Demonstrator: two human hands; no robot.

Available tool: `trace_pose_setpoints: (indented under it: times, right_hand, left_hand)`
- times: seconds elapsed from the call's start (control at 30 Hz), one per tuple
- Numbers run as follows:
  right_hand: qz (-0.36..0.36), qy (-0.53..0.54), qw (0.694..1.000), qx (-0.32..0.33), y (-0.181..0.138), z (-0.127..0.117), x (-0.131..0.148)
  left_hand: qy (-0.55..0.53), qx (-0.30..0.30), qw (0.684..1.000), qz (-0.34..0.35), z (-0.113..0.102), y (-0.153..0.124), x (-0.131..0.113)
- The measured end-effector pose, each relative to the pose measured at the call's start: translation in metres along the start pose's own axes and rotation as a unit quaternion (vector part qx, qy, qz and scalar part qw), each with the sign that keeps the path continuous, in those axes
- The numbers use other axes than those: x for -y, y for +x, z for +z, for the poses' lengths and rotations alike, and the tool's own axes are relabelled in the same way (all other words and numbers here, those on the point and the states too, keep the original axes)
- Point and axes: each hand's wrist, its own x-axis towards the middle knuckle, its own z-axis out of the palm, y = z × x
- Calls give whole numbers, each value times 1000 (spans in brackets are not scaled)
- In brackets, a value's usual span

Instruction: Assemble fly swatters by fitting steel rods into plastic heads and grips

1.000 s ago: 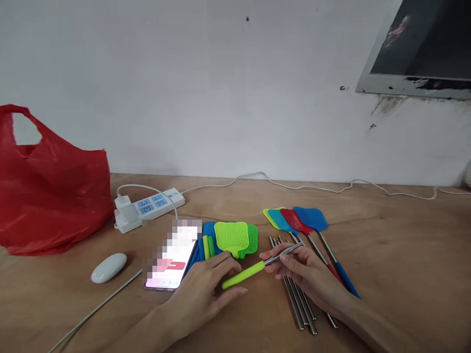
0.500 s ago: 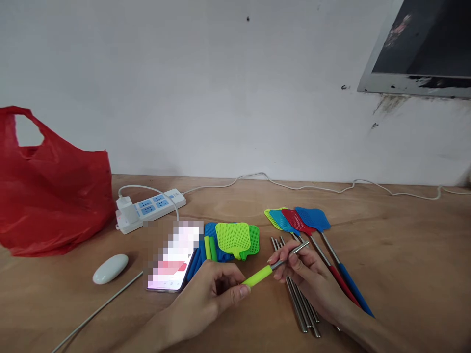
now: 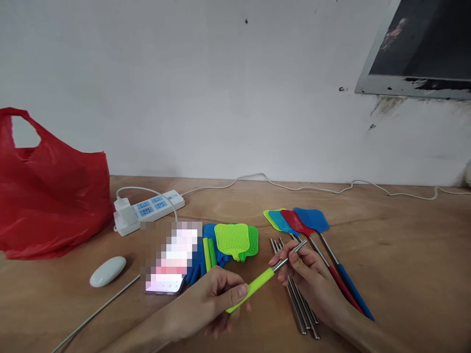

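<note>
My left hand (image 3: pixel 215 301) pinches the green grip sleeve (image 3: pixel 253 288) of a metal rod (image 3: pixel 292 255). My right hand (image 3: pixel 312 282) holds the bare steel end of the same rod between thumb and fingers. The rod slants up to the right above the wooden table (image 3: pixel 405 255). Just behind the hands lie loose green swatter heads (image 3: pixel 232 239) on blue ones. Under my right hand rests a bundle of plain steel rods (image 3: pixel 300 309). Several finished fly swatters (image 3: pixel 309 220) with red and blue handles fan out to the right.
A phone (image 3: pixel 171 267) with a lit screen lies left of the swatter heads. A white oval object (image 3: pixel 108 271), a power strip (image 3: pixel 147 210) with a cable, and a red plastic bag (image 3: pixel 47 196) stand at the left. A white wall backs the table.
The green sleeve has slid along the rod toward my left hand, and my left fingers have closed round it. The rod now tilts more steeply.
</note>
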Motion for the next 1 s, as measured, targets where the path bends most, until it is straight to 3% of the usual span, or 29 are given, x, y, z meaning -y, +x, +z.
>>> trace_pose_setpoints:
  times: [0.2,0.33,0.43,0.6,0.7,0.8,0.9,1.0]
  right_hand:
    - [-3,0,1000,-1,-2,3,0]
    - [-6,-9,999,-34,0,1,-2]
    - [-5,-12,999,-42,0,0,-3]
    - [-3,20,998,-51,0,1,-4]
    - [-3,16,999,-46,0,1,-2]
    - [-3,-13,1000,-17,2,-1,1]
    - [-5,-55,998,-3,6,-8,5]
    - [-29,-137,990,-19,11,-17,12]
  left_hand:
    - [-75,71,994,-32,-3,1,-1]
    - [-34,12,999,-5,6,1,0]
    - [-42,-22,998,-29,10,-2,-3]
    - [-183,81,975,-93,4,-5,-11]
    - [-214,120,964,-106,0,-4,-11]
    - [-167,85,978,-87,2,-3,-7]
    - [-13,-4,999,-35,6,-4,-3]
    - [223,-115,965,72,8,-5,0]
